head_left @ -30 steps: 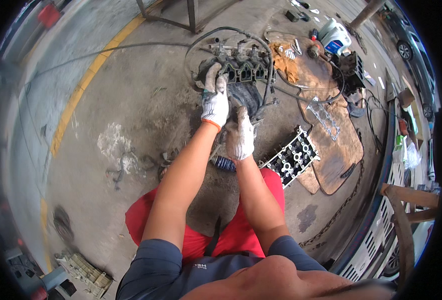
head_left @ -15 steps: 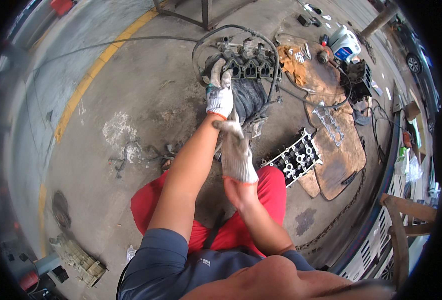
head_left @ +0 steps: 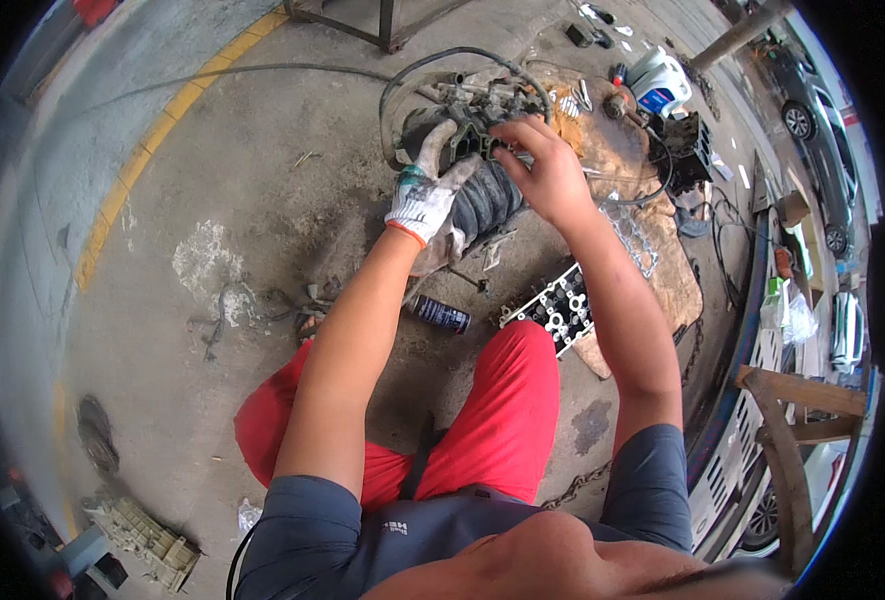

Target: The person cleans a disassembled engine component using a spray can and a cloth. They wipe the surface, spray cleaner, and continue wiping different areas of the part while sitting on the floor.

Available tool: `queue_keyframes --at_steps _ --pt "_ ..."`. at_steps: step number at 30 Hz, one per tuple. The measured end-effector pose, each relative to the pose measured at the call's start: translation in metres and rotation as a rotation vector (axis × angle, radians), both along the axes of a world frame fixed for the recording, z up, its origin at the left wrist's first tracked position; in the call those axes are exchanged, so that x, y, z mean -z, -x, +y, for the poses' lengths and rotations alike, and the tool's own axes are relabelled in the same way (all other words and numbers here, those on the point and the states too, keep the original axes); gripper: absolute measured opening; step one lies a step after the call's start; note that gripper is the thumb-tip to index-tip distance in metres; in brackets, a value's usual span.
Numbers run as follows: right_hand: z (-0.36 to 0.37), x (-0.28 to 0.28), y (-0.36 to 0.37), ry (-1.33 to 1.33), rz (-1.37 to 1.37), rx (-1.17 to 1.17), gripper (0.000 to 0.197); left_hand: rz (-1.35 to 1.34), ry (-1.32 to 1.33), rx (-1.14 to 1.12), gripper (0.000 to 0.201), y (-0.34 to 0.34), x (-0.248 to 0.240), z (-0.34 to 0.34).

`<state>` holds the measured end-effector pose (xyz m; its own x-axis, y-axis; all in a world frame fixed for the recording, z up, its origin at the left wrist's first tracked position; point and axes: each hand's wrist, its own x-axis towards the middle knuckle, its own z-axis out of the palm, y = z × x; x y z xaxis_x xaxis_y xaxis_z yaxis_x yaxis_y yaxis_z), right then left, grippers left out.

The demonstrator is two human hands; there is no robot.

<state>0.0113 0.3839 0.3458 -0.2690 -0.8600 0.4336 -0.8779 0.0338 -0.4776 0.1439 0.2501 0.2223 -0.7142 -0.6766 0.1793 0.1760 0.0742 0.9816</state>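
Note:
A dark intake manifold (head_left: 498, 190) with ribbed black runners lies on the floor ahead of me. My left hand (head_left: 425, 195), in a soiled white knit glove with an orange cuff, grips its left end, thumb and forefinger spread along the port flange. At the flange's right part is my right hand (head_left: 548, 175), bare, with forefinger and thumb curved and apart; I see nothing between them. A greyish-white glove (head_left: 447, 246) shows beneath my left wrist, partly hidden. A black hose (head_left: 463, 52) loops over the manifold's far side.
A dark spray can (head_left: 441, 314) lies near my knees. The cylinder head (head_left: 553, 312) sits beside my right knee, by stained cardboard (head_left: 678, 290) bearing a metal gasket (head_left: 635, 240). Farther right stand a white jug (head_left: 659, 84) and a black engine part (head_left: 685, 150). A metal stand's leg (head_left: 388, 25) rises beyond.
My right hand has lost its glove and moved from beside my left wrist to the manifold's right part. My left hand has shifted slightly left. The spray can has come into view.

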Motion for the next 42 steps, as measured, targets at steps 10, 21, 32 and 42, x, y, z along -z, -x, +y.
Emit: queue_keyframes --at_steps 10,21,32,42 --pt "-0.055 0.003 0.021 -0.146 0.395 -0.193 0.023 -0.056 0.029 0.105 0.087 -0.009 -0.014 -0.007" --pt "-0.063 -0.010 0.037 -0.194 0.460 -0.368 0.018 -0.101 0.039 0.133 0.083 -0.015 -0.021 -0.008" --pt "-0.056 -0.014 0.047 -0.236 0.330 -0.394 0.014 -0.124 0.029 0.218 0.082 -0.015 -0.026 -0.010" --pt "-0.043 -0.020 0.055 -0.316 0.314 -0.443 0.016 -0.138 -0.061 0.320 0.075 -0.013 -0.030 -0.006"
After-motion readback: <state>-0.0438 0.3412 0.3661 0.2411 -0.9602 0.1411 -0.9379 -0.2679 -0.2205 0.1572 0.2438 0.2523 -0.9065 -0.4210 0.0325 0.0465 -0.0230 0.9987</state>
